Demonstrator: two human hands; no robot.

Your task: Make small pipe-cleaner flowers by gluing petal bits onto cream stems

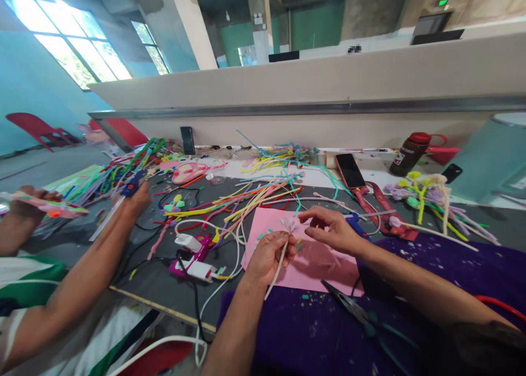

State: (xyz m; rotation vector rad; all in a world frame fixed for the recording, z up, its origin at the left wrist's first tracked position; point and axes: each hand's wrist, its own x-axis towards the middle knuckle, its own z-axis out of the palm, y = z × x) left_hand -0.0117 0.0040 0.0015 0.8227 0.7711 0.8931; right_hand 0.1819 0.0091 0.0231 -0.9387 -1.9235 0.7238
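Note:
My left hand [269, 255] pinches a pipe-cleaner flower just under its pale lilac head [291, 223], and the white stem [276, 272] slants down past my fingers. My right hand [332, 229] is beside the flower, fingers bent and apart, with the index fingertip close to the petals; whether it touches them I cannot tell. Beneath both hands lies a pink sheet [263, 217] with small green and yellow snippets on it. A blue tool [356, 226], partly covered by my right hand, rests behind it. Needle-nose pliers [357, 313] lie on the purple cloth [296, 332] in front of me.
At left, a co-worker's hand [142, 198] holds a blue glue gun [132, 184]. Loose pipe cleaners [263, 198] spread over the dark table. A power strip [199, 258] with chargers and cables sits left of the sheet. Behind are a phone [350, 170], a brown bottle [411, 154] and finished flowers [419, 195].

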